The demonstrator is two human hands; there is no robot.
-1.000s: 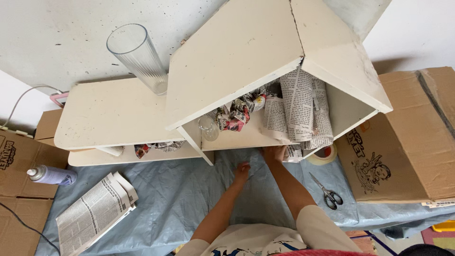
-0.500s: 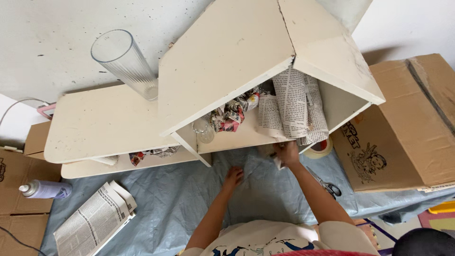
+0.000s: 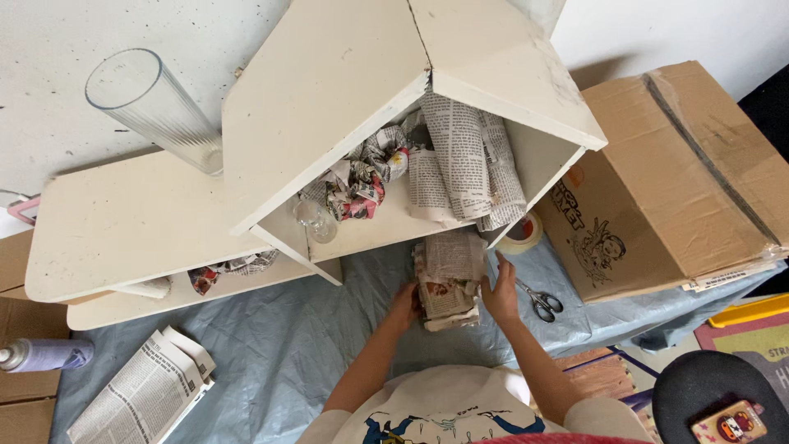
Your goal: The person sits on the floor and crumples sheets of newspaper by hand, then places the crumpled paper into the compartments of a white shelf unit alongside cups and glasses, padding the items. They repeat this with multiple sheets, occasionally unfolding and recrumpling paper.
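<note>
A bundle wrapped in newspaper (image 3: 449, 278) is held upright between both my hands, just below the front edge of the white house-shaped shelf (image 3: 345, 115). My left hand (image 3: 403, 302) grips its lower left side. My right hand (image 3: 499, 289) presses against its right side with fingers pointing up. Inside the shelf stand another newspaper-wrapped bundle (image 3: 464, 160), crumpled newspaper (image 3: 357, 177) and a small clear glass (image 3: 315, 220).
A tall clear glass vase (image 3: 152, 107) stands on the shelf's low left wing. Scissors (image 3: 538, 301) and a tape roll (image 3: 523, 235) lie on the blue sheet (image 3: 279, 345) at right. A cardboard box (image 3: 674, 181) sits right; folded newspaper (image 3: 140, 395) and a spray can (image 3: 41, 355) lie left.
My hands have come down from the shelf's edge and closed on a newspaper-wrapped bundle, which now sits between them in front of the shelf. The camera view shifted slightly.
</note>
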